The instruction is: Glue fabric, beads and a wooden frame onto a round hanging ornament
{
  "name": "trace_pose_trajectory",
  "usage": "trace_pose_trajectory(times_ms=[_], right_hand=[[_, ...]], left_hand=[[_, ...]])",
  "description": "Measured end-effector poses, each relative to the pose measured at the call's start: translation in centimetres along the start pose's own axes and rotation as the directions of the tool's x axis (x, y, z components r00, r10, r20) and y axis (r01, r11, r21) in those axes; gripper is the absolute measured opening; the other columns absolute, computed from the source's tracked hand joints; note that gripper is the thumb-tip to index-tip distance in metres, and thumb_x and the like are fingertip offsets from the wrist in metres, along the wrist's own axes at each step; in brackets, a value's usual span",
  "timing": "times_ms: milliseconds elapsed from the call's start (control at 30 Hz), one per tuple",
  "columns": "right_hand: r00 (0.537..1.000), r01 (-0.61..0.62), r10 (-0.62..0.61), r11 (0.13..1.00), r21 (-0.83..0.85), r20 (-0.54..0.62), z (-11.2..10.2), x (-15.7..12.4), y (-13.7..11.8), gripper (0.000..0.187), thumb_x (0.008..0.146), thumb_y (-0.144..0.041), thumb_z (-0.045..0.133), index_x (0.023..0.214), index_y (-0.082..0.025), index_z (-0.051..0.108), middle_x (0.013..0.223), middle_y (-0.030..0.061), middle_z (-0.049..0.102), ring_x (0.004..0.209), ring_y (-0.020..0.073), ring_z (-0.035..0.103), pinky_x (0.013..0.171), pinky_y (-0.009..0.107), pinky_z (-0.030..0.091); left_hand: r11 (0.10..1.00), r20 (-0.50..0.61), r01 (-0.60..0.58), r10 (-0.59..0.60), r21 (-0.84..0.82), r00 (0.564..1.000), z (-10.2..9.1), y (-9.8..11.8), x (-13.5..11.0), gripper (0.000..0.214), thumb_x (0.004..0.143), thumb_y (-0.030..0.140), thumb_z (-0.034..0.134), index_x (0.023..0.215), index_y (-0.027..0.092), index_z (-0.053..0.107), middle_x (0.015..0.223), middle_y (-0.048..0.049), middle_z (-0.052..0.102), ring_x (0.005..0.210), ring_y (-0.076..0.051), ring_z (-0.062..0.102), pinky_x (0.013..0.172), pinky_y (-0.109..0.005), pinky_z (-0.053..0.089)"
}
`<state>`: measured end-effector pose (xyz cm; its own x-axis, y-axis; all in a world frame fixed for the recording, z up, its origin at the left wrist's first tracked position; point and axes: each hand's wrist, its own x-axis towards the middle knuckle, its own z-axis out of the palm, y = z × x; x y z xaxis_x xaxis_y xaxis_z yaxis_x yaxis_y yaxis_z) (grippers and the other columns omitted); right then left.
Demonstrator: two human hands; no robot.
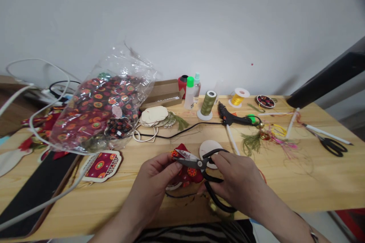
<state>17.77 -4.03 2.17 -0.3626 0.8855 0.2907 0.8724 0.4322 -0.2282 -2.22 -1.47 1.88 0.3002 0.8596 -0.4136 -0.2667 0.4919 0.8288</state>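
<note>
My left hand (152, 188) pinches a small piece of red patterned fabric (185, 172) just above the wooden table (299, 182). My right hand (239, 182) grips black-handled scissors (203, 167), fingers through the loops. The blades point left and lie against the fabric's upper edge near my left fingertips. A pale oval wooden cutout (209, 146) lies on the table just behind the scissors. A dark cord (179, 196) runs under my hands.
A clear plastic bag of patterned fabric (99, 112) sits at the left. Behind stand a glue gun (232, 118), an olive thread cone (208, 103), a gold spool (238, 97), glue bottles (189, 93) and a cardboard box (165, 92). Second scissors (330, 145) lie far right. White cables (42, 136) cross the left.
</note>
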Motion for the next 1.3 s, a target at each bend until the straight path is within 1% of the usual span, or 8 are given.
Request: trace_pose_trajectory(times_ms=[133, 267, 333, 500, 600, 800, 1033, 1300], right_hand=[[0.999, -0.037, 0.037, 0.999, 0.037, 0.020, 0.1, 0.1, 0.2, 0.017, 0.070, -0.025, 0.067, 0.080, -0.018, 0.056, 0.068, 0.0011, 0.063, 0.060, 0.0183, 0.060, 0.050, 0.027, 0.032], [0.982, -0.171, 0.159, 0.978, 0.120, 0.104, -0.3, 0.4, 0.5, 0.015, 0.072, -0.028, 0.068, 0.077, -0.019, 0.057, 0.062, -0.0024, 0.060, 0.052, 0.0137, 0.055, 0.049, 0.025, 0.029], [0.976, -0.198, 0.183, 0.971, 0.134, 0.118, -0.6, 0.4, 0.4, 0.015, 0.073, -0.030, 0.067, 0.076, -0.019, 0.057, 0.062, -0.0023, 0.060, 0.052, 0.0135, 0.054, 0.050, 0.025, 0.029], [0.992, -0.106, 0.098, 0.987, 0.119, 0.074, -0.9, 0.2, -0.4, 0.021, 0.075, -0.036, 0.062, 0.083, -0.018, 0.057, 0.074, 0.0029, 0.065, 0.067, 0.0186, 0.061, 0.054, 0.027, 0.034], [0.998, -0.066, 0.066, 0.997, 0.041, 0.000, -0.5, 0.1, -0.8, 0.022, 0.073, -0.036, 0.063, 0.082, -0.017, 0.058, 0.073, 0.0037, 0.064, 0.066, 0.0200, 0.061, 0.054, 0.028, 0.035], [0.994, -0.095, 0.092, 0.994, -0.055, -0.055, 0.2, -0.2, -1.0, 0.023, 0.068, -0.035, 0.067, 0.079, -0.018, 0.059, 0.072, 0.0042, 0.063, 0.063, 0.0217, 0.060, 0.053, 0.030, 0.036], [0.994, -0.081, 0.070, 0.989, -0.124, -0.085, 0.2, -0.2, -1.1, 0.012, 0.070, -0.027, 0.057, 0.078, -0.018, 0.058, 0.070, 0.0047, 0.062, 0.061, 0.0217, 0.059, 0.051, 0.030, 0.035], [0.995, -0.059, 0.048, 0.991, -0.123, -0.091, 0.4, -0.3, -1.0, 0.012, 0.070, -0.025, 0.056, 0.079, -0.018, 0.057, 0.071, 0.0051, 0.063, 0.063, 0.0216, 0.059, 0.052, 0.030, 0.037]], left_hand=[[0.999, 0.014, 0.023, -0.023, -0.039, 1.000, 0.2, 0.3, 0.0, 0.021, 0.069, 0.025, 0.075, 0.087, 0.014, 0.075, 0.077, -0.0076, 0.075, 0.065, -0.015, 0.065, 0.065, -0.024, 0.052], [0.994, 0.001, 0.055, -0.055, -0.092, 0.998, 0.3, 0.4, -0.1, 0.021, 0.069, 0.023, 0.075, 0.088, 0.014, 0.075, 0.080, -0.0090, 0.075, 0.067, -0.017, 0.068, 0.066, -0.026, 0.053], [0.992, -0.015, 0.065, -0.067, -0.110, 0.998, 0.3, 0.4, -0.1, 0.022, 0.069, 0.023, 0.075, 0.089, 0.014, 0.075, 0.079, -0.0095, 0.076, 0.067, -0.017, 0.068, 0.065, -0.026, 0.053], [0.991, -0.006, 0.059, -0.060, -0.118, 0.998, 0.2, 0.3, 0.0, 0.021, 0.068, 0.026, 0.076, 0.084, 0.012, 0.075, 0.077, -0.0102, 0.075, 0.063, -0.017, 0.067, 0.060, -0.024, 0.052], [0.992, 0.010, 0.045, -0.044, -0.117, 0.999, 0.2, 0.3, 0.0, 0.020, 0.069, 0.026, 0.075, 0.084, 0.013, 0.075, 0.078, -0.0101, 0.075, 0.065, -0.017, 0.068, 0.060, -0.023, 0.052], [0.994, -0.014, 0.030, -0.032, -0.105, 0.999, 0.2, 0.1, 0.0, 0.019, 0.068, 0.024, 0.075, 0.084, 0.013, 0.076, 0.073, -0.0092, 0.075, 0.062, -0.017, 0.066, 0.061, -0.026, 0.052], [0.994, -0.032, 0.029, -0.033, -0.109, 0.999, 0.2, -0.3, -0.1, 0.018, 0.068, 0.026, 0.075, 0.079, 0.013, 0.076, 0.072, -0.0090, 0.074, 0.060, -0.016, 0.064, 0.060, -0.025, 0.049], [0.992, -0.011, 0.020, -0.021, -0.128, 1.000, 0.3, -0.1, -0.1, 0.020, 0.067, 0.026, 0.076, 0.081, 0.014, 0.076, 0.071, -0.0086, 0.074, 0.062, -0.016, 0.065, 0.063, -0.026, 0.050]])
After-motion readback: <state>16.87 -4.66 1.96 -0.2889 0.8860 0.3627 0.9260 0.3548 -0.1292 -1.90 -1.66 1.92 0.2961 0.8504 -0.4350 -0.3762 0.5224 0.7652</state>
